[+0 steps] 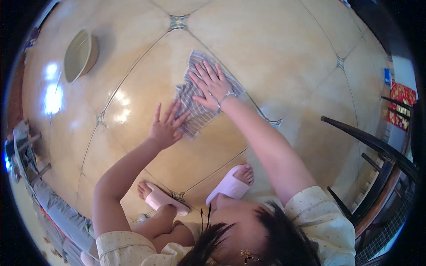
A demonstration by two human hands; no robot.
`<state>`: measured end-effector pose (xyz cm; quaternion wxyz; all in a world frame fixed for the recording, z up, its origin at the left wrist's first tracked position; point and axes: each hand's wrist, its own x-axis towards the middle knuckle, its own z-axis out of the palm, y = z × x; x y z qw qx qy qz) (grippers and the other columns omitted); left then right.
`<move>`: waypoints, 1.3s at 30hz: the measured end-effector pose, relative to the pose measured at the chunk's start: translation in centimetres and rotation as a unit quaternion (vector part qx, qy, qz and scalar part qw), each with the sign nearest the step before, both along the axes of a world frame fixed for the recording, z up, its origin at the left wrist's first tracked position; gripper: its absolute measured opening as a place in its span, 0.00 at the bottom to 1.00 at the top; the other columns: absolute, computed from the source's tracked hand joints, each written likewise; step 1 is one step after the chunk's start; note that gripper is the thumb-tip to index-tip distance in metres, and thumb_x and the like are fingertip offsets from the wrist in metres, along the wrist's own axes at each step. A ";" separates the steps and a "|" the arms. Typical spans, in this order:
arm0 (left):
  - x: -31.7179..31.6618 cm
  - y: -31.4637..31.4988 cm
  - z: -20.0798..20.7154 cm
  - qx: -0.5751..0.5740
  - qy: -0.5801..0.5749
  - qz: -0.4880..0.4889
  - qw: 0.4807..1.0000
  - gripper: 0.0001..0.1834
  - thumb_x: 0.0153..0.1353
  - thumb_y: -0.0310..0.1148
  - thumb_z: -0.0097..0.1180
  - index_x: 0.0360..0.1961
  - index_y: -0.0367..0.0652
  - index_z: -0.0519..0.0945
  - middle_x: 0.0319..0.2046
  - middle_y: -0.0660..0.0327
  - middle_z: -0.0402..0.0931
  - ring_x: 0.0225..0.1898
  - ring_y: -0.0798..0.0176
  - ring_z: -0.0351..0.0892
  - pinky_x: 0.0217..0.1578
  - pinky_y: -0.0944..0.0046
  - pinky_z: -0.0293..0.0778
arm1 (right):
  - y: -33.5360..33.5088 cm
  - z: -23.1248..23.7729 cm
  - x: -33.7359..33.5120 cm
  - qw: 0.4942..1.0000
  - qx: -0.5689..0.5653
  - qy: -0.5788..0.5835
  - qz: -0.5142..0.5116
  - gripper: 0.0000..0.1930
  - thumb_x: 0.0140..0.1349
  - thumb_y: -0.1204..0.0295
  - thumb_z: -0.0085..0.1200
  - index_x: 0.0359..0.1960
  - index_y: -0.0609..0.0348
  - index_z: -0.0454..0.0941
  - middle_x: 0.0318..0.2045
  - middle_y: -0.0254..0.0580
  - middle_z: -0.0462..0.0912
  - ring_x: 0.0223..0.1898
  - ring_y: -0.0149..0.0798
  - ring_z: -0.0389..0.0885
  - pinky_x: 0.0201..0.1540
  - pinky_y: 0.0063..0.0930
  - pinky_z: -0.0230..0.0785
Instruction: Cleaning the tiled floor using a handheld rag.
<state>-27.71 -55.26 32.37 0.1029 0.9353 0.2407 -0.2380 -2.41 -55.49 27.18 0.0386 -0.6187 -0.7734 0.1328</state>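
A grey-and-white striped cloth (195, 116) lies spread on the glossy tiled floor in front of me, its edges a little crumpled. My right hand (210, 84) is laid flat on its upper part with the fingers spread; a thin bracelet circles the wrist. At the cloth's left edge is my left hand (166, 126), fingers apart, the fingertips at or on the fabric; whether they press on it I cannot tell. Neither hand grips anything.
A beige basin (80, 56) stands on the floor at the far left. Dark chair legs (368, 137) jut in from the right. Pink slippers (230, 184) are on my feet close behind the cloth. Grey cushioned seating (62, 206) lines the lower left.
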 end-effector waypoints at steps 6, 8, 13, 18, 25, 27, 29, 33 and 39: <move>-8.1 -5.3 3.3 -0.042 -0.012 -0.001 0.999 0.39 0.63 0.59 0.42 0.73 0.61 0.50 0.73 0.52 0.43 0.76 0.51 0.31 0.68 0.34 0.22 | -4.1 3.2 -8.0 0.994 -0.007 0.014 0.105 0.44 0.60 0.42 0.48 0.73 0.47 0.48 0.74 0.47 0.45 0.75 0.53 0.38 0.72 0.57 0.29; -8.2 -6.9 3.1 -0.036 -0.028 -0.012 0.999 0.40 0.63 0.60 0.43 0.73 0.60 0.50 0.72 0.48 0.47 0.75 0.48 0.34 0.67 0.31 0.25 | -4.1 4.1 -7.8 0.989 0.022 0.005 0.143 0.44 0.60 0.42 0.48 0.73 0.48 0.49 0.74 0.48 0.44 0.75 0.53 0.37 0.72 0.57 0.29; -13.0 -11.3 7.2 0.029 -0.005 -0.033 0.999 0.41 0.62 0.60 0.43 0.73 0.57 0.50 0.72 0.49 0.47 0.75 0.49 0.34 0.68 0.33 0.26 | -6.7 8.9 -11.4 0.980 0.000 -0.019 0.197 0.46 0.58 0.38 0.48 0.73 0.43 0.47 0.74 0.49 0.39 0.74 0.57 0.31 0.70 0.65 0.24; -15.4 -12.8 8.4 0.054 -0.018 0.025 0.998 0.43 0.62 0.61 0.43 0.74 0.57 0.49 0.72 0.50 0.47 0.75 0.49 0.35 0.69 0.35 0.28 | -5.9 11.2 -13.6 0.961 -0.059 -0.092 0.253 0.49 0.55 0.34 0.49 0.74 0.33 0.42 0.75 0.50 0.31 0.74 0.61 0.24 0.66 0.74 0.20; -22.2 -10.8 7.2 0.087 -0.064 0.215 0.971 0.45 0.60 0.61 0.45 0.72 0.44 0.54 0.72 0.52 0.49 0.75 0.54 0.40 0.70 0.41 0.32 | -1.3 11.5 -21.2 0.922 -0.100 -0.154 0.341 0.49 0.54 0.34 0.50 0.74 0.30 0.40 0.75 0.48 0.29 0.74 0.61 0.23 0.67 0.72 0.19; -24.9 -10.0 7.1 0.090 -0.070 0.234 0.966 0.46 0.60 0.61 0.45 0.71 0.40 0.55 0.72 0.52 0.49 0.75 0.55 0.41 0.71 0.42 0.33 | 0.8 11.2 -25.3 0.914 -0.103 -0.151 0.363 0.49 0.54 0.34 0.50 0.74 0.30 0.41 0.75 0.47 0.29 0.74 0.60 0.23 0.67 0.72 0.19; -25.6 -9.5 6.7 0.067 -0.047 0.300 0.950 0.44 0.60 0.58 0.46 0.69 0.38 0.58 0.72 0.52 0.50 0.74 0.55 0.42 0.71 0.45 0.34 | 3.1 10.9 -28.0 0.903 -0.113 -0.155 0.383 0.50 0.52 0.34 0.52 0.74 0.30 0.41 0.75 0.47 0.30 0.74 0.61 0.23 0.67 0.72 0.19; -31.6 -8.1 4.5 0.064 -0.045 0.407 0.910 0.42 0.61 0.54 0.47 0.69 0.36 0.57 0.72 0.51 0.50 0.74 0.54 0.42 0.71 0.46 0.36 | 6.6 9.4 -37.0 0.923 -0.096 -0.122 0.351 0.52 0.50 0.34 0.54 0.74 0.31 0.41 0.75 0.47 0.30 0.74 0.61 0.21 0.67 0.72 0.18; -40.3 -7.3 3.9 0.141 -0.026 0.541 0.829 0.36 0.63 0.47 0.46 0.69 0.40 0.58 0.71 0.55 0.54 0.72 0.55 0.50 0.70 0.46 0.43 | 9.9 7.7 -47.4 0.929 -0.060 -0.115 0.346 0.53 0.50 0.30 0.50 0.74 0.31 0.40 0.75 0.47 0.28 0.74 0.60 0.20 0.66 0.72 0.18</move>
